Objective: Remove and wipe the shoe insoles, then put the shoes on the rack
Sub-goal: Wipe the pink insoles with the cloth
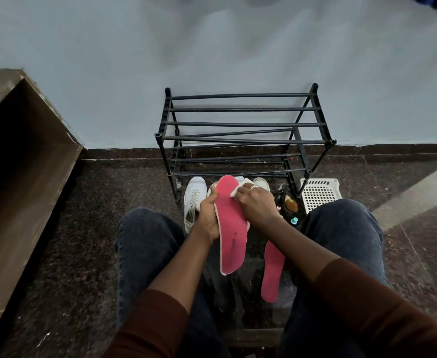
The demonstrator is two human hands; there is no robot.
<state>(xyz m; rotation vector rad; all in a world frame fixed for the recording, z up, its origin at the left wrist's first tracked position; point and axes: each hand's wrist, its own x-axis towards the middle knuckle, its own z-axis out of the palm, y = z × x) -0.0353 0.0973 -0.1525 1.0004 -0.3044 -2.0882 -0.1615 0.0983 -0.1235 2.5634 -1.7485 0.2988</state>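
We hold the pink insole [231,226] over our lap, above the floor. It looks light and bendy, so gripping its long edge seems best. Our left hand [208,215] curls around that left edge near the middle, while our right hand [255,205], knuckles up, pinches a white cloth [236,191] against the toe end. The second insole [273,272] lies on the floor.

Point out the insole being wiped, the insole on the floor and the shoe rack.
held insole [231,228], head view, middle of its pink face
floor insole [273,272], head view, mid-length
shoe rack [240,124], head view, a top-tier bar
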